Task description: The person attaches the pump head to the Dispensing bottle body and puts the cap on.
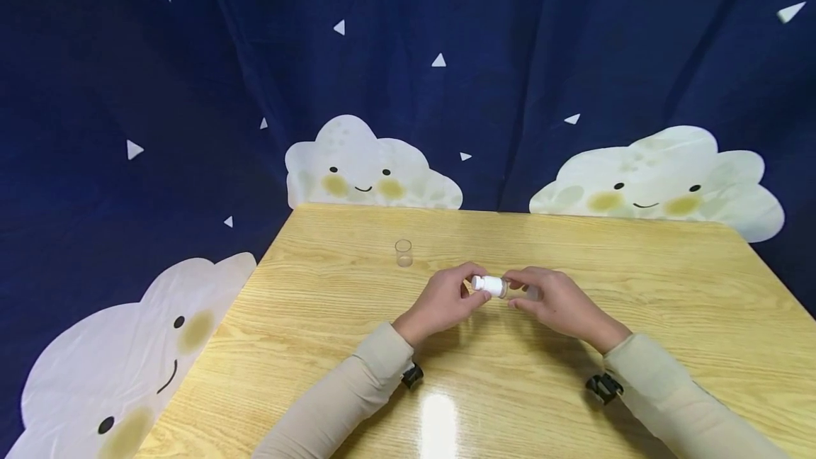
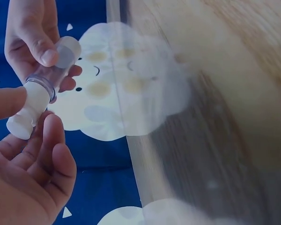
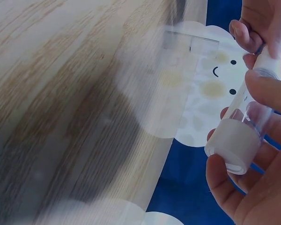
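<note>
Head view: pale wood-grain table [image 1: 306,353], dark blue curtain [image 1: 389,6] behind it printed with white triangles and smiling white clouds [image 1: 376,168]. Both hands over the table, meeting at a small slim cylindrical bottle, white at one end and clear plastic along the body [image 1: 489,285]. Bottle lies roughly sideways between them, white end to the left. Left hand [image 1: 446,297] pinches the white end, thumb on the near side. Right hand [image 1: 561,302] holds the clear end. Small clear open cylinder [image 1: 404,259] stands upright on the table, beyond the left hand and apart from it. Beige sleeves [image 1: 382,360]; a black device [image 1: 412,375] at the left wrist, another at the right.

Left wrist view: left thumb [image 2: 7,101] pressed on the white part, fingers bent beneath. Right thumb lies across the clear body; frosty-looking far end juts past it.

Right wrist view: right hand wrapped loosely about the clear body, thumb on top, a fingertip against the wide whitish base [image 3: 234,140]. Left fingers close on the narrow white end.
</note>
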`<state>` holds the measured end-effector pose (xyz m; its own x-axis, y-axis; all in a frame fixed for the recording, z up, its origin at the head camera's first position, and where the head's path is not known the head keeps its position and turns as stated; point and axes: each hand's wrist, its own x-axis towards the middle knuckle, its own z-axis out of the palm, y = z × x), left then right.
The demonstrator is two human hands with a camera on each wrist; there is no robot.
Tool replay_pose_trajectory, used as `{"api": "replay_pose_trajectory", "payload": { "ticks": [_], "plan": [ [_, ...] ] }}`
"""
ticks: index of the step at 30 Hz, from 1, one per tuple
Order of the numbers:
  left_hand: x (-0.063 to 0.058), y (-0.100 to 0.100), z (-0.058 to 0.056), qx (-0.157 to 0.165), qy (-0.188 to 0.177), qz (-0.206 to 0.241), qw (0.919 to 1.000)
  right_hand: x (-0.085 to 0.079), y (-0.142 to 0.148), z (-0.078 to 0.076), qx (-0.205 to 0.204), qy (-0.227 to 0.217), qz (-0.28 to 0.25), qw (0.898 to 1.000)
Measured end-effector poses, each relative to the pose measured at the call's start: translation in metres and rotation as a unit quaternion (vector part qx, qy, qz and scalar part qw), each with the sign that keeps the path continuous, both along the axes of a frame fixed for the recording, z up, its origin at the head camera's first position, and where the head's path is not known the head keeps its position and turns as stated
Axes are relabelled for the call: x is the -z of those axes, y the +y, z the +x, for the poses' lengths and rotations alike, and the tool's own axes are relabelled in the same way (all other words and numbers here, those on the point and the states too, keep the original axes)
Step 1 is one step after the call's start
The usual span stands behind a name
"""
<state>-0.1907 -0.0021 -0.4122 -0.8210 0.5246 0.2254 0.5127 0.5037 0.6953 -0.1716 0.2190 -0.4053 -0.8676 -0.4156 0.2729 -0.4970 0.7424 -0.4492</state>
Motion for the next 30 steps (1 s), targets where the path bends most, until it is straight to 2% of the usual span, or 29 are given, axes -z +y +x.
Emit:
{"api": "replay_pose_trajectory", "payload": {
  "ticks": [7,13,16,23,27,30],
  "plan": [
    [0.0027,0.0008,-0.0018,0.006,0.029,0.005,0.9995,-0.0002,0.0003,0.0002,-0.003,-0.002,-0.003,1.000],
    [0.0012,0.0012,-0.0020,-0.005,0.034,0.003,0.9994,-0.0015,-0.0011,-0.0014,-0.004,0.001,0.006,1.000],
    [0.0008,0.0011,-0.0020,-0.012,0.021,0.003,0.9997,-0.0034,-0.0020,-0.0021,-0.004,0.006,0.016,1.000],
    [-0.0002,0.0004,-0.0005,-0.039,-0.042,0.008,0.9983,-0.0081,-0.0029,-0.0012,-0.004,0.004,0.019,1.000],
    [-0.0035,-0.0001,-0.0003,-0.070,-0.044,0.009,0.9965,-0.0091,-0.0046,-0.0014,-0.004,0.005,0.017,1.000],
    [-0.0043,-0.0005,-0.0007,-0.082,-0.035,0.006,0.9960,-0.0097,-0.0057,-0.0020,-0.005,0.003,0.017,1.000]
  ]
}}
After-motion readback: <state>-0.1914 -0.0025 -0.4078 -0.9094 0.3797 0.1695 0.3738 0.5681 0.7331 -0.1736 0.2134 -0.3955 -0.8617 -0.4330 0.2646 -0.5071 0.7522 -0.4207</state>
